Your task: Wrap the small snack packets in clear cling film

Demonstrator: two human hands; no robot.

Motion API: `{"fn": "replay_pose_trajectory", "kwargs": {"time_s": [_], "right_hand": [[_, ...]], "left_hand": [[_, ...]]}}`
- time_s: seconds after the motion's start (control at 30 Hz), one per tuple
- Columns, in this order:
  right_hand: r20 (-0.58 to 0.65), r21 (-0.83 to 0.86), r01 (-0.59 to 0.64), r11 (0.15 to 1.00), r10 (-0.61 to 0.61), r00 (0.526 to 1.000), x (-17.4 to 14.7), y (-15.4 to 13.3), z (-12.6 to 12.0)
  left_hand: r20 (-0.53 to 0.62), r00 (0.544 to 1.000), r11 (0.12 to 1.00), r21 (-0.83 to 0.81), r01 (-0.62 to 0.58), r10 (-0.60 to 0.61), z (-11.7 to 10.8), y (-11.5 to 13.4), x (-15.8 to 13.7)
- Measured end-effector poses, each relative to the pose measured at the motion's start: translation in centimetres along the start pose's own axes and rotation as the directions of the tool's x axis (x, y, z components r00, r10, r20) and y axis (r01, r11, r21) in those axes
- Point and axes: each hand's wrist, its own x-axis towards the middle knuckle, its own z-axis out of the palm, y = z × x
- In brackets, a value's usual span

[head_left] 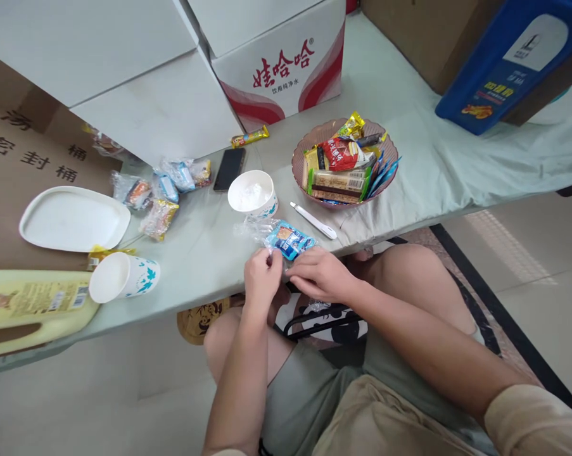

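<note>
At the table's front edge lies a clear plastic bag (251, 232) with blue snack packets (290, 239) in or on it; which of the two I cannot tell. My left hand (263, 273) is closed, thumb and fingers pinching the near edge of the plastic. From the right, my right hand (322, 275) reaches across with its fingers bent together at the same edge, just below the packets. Its fingertips are partly hidden. Behind the bag stands a paper cup (270, 208) with crumpled clear plastic inside. A white cutter-like tool (314, 221) lies to the right.
A pink glass bowl (297, 171) of wrapped snacks stands at the right. Further left are a phone (229, 169), several bagged snacks (159, 218), a white tray (76, 218), another paper cup (124, 277) and a yellow jug (38, 304). White cartons (286, 69) and a blue jug (499, 69) stand behind.
</note>
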Motion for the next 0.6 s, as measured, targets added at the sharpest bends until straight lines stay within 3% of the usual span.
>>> {"fn": "replay_pose_trajectory", "kwargs": {"time_s": [0.13,0.3,0.43,0.6], "right_hand": [[-0.225,0.021,-0.227,0.974,0.226,0.948,0.1,0.4,-0.6],[-0.132,0.109,-0.333,0.937,0.346,0.929,-0.3,0.9,-0.7],[-0.097,0.272,-0.424,0.864,0.463,0.881,-0.2,0.8,-0.5],[-0.069,0.397,-0.506,0.766,0.575,0.815,-0.3,1.1,-0.3]], "left_hand": [[-0.019,0.995,0.941,-0.327,0.087,-0.099,0.2,-0.5,0.3],[0.106,0.975,0.657,-0.724,0.209,-0.194,0.7,0.2,0.0],[0.23,0.965,0.511,-0.819,0.261,-0.125,0.5,1.1,-0.4],[0.312,0.945,0.436,-0.84,0.323,-0.099,0.4,1.7,-0.6]]}}
